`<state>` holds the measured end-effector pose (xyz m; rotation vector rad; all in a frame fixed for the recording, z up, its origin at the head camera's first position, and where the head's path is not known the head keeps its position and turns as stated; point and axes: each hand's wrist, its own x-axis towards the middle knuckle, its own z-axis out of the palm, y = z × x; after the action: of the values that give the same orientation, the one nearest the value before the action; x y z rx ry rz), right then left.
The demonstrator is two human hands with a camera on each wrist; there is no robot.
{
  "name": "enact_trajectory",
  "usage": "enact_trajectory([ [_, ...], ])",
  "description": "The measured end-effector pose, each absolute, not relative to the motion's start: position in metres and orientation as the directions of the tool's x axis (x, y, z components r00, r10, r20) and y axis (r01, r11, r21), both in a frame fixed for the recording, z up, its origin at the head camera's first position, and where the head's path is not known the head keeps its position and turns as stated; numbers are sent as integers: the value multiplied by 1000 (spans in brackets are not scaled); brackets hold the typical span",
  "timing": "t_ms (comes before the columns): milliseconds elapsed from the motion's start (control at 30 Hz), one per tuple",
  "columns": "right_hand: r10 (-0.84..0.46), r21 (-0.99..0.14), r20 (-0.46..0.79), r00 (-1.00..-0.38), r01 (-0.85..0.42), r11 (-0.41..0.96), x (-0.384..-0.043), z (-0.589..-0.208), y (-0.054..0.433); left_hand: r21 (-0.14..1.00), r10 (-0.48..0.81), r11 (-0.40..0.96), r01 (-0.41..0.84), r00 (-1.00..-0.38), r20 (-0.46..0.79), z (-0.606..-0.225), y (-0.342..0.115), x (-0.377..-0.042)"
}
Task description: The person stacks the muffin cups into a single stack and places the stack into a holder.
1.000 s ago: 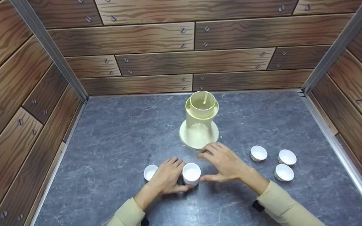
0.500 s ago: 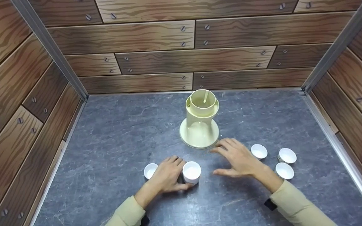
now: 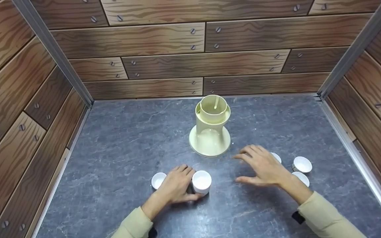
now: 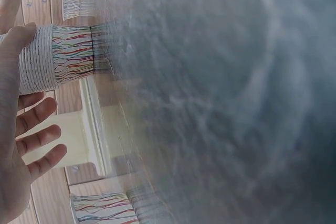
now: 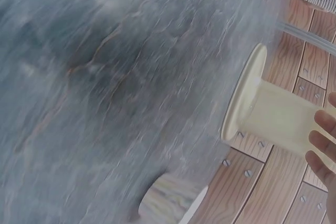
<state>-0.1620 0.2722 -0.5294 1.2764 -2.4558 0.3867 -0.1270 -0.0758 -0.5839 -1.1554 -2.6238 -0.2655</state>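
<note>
In the head view my left hand holds the side of a stack of nested white paper cups, thumb near its front. The left wrist view shows the stack's ridged rims and the colored wavy lines on its lowest cup; the thumb lies on the stack and other fingers spread below it. A single white cup sits just left of this hand. My right hand hovers with nothing in it, thumb and fingers apart. It partly covers two cups, a farther one and a nearer one.
Another white cup stands at the right beside those two. Behind the hands is a cream-colored upright cylinder on a round flared base, with a smaller tube in its top. Wood-patterned walls enclose the grey marbled table at back and sides.
My right hand has moved away from the cup stack to the right, over toward the cups there. The left hand and the stack have stayed in place.
</note>
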Motion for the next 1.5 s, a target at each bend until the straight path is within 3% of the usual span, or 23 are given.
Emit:
enact_trajectory([
  [1000, -703, 40, 367, -609, -745, 666, -166, -528, 349, 60, 694, 668, 742, -651, 308, -584, -76, -126],
  [1500, -653, 44, 333, -680, -681, 731, -170, -538, 369, 62, 690, 673, 737, -656, 307, -584, -75, -126],
])
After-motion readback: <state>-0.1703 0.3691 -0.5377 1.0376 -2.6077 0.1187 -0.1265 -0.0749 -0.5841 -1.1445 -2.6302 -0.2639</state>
